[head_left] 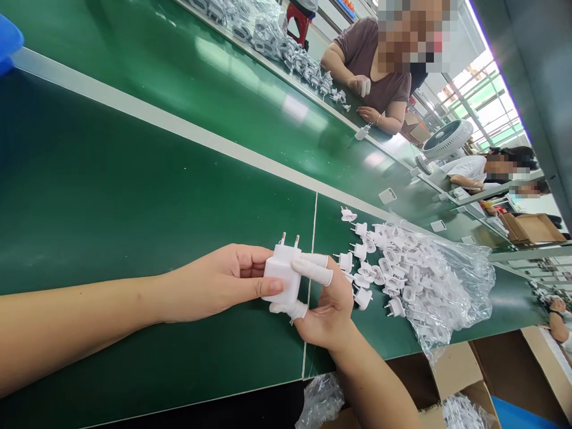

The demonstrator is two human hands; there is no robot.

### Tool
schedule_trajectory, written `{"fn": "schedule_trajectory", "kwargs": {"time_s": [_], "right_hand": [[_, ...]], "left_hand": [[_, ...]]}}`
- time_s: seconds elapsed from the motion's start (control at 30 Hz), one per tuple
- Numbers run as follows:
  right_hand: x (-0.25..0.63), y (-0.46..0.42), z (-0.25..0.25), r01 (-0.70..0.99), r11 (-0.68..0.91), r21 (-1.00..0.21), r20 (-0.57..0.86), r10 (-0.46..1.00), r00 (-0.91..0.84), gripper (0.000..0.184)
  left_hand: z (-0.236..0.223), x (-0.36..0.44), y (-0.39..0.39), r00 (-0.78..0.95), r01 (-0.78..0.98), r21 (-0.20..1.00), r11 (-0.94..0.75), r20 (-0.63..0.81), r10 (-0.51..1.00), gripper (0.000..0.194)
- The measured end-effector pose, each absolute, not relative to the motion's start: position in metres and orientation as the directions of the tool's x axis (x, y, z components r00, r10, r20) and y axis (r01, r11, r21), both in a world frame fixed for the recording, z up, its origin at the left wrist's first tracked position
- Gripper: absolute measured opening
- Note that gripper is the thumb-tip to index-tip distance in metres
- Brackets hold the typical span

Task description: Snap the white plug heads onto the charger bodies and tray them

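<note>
In the head view, both hands are closed around one white charger, which they hold above the green worktop (147, 196). The charger (281, 280) is the landmark for all other places here. The left hand (218, 280) is to the left of it, with the thumb pressed flat on the front and the fingers curled behind. The right hand (329, 304) is to the right, wearing white finger covers (315, 272); it pinches the charger between a covered finger at the upper side and the covered thumb below.

On the charger, the plug head (286, 252) sits on the top end, with two pins (283, 239) pointing up. This piece appears joined, in my judgement, but whether it is fully locked I cannot tell.

Right of the charger, many loose plugs (391, 262) spill from a clear bag (480, 277); none of these seems fitted to a body, so much appears left. Farther up and right, a co-worker (364, 50) sits near another heap (277, 42).
</note>
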State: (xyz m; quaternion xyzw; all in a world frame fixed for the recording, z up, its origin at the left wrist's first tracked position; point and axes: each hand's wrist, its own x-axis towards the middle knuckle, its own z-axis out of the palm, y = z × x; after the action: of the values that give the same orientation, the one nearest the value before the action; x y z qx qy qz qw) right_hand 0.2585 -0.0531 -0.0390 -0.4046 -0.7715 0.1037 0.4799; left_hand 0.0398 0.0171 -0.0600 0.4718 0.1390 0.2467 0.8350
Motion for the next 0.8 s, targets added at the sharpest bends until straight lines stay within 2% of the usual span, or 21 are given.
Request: {"fn": "schedule_trajectory", "kwargs": {"time_s": [0.1,0.17,0.23,0.3,0.37,0.43,0.57,0.7,0.8], "right_hand": [[0.256,-0.054,-0.039,0.516,0.653,-0.555,0.666,0.720,-0.195,0.056],[0.254,-0.055,-0.040,0.488,0.655,-0.577,0.677,0.718,-0.163,0.057],[0.253,-0.056,-0.042,0.483,0.649,-0.588,0.685,0.717,-0.128,0.057],[0.253,-0.057,-0.044,0.499,0.637,-0.588,0.689,0.717,-0.105,0.058],[0.254,-0.058,-0.046,0.505,0.623,-0.597,0.685,0.723,-0.082,0.060],[0.256,-0.059,-0.047,0.480,0.618,-0.623,0.679,0.731,-0.060,0.060],[0.257,-0.060,-0.049,0.398,0.630,-0.667,0.675,0.737,-0.035,0.052],[0.254,-0.062,-0.051,0.355,0.615,-0.704,0.647,0.761,-0.034,0.057],[0.254,-0.063,-0.054,0.315,0.618,-0.720,0.644,0.764,-0.028,0.053]], "left_hand": [[-0.062,0.041,0.013,0.838,-0.266,0.869,0.416,-0.005,0.545,0.028],[-0.064,0.041,0.009,0.807,-0.278,0.899,0.339,0.027,0.590,0.035],[-0.066,0.039,0.004,0.699,-0.301,0.944,0.131,0.125,0.704,0.051],[-0.068,0.035,0.001,0.546,-0.272,0.943,-0.191,0.315,0.777,0.065],[-0.069,0.031,0.001,0.469,-0.175,0.859,-0.482,0.503,0.726,0.062],[-0.068,0.027,0.002,0.476,-0.090,0.752,-0.653,0.608,0.635,0.053],[-0.063,0.026,0.003,0.498,0.004,0.646,-0.763,0.661,0.562,0.049],[-0.053,0.029,-0.001,0.450,-0.004,0.613,-0.790,0.707,0.546,0.038],[-0.045,0.028,-0.004,0.433,0.002,0.602,-0.798,0.719,0.543,0.037]]}}
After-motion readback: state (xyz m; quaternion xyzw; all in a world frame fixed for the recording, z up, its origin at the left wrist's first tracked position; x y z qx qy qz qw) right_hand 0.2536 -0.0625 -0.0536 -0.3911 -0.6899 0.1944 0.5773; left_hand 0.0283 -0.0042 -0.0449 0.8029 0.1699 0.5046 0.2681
